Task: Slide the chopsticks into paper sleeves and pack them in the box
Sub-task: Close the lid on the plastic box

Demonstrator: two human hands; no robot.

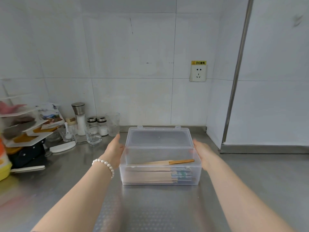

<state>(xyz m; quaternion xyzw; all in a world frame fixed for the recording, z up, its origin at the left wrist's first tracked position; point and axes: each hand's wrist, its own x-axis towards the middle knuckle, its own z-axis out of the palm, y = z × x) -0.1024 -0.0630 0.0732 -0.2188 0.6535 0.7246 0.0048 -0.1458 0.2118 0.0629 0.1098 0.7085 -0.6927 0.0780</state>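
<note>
head view: the clear box [160, 164] sits toward the back edge of the bench [250, 181], its long axis left to right, lid [158, 137] standing open behind it. sleeved chopsticks [157, 175] lie lengthwise inside. the left hand [115, 148] and right hand [203, 153] flank the short ends, fingers straight, each equally near; whether they touch the walls i cannot tell.
</note>
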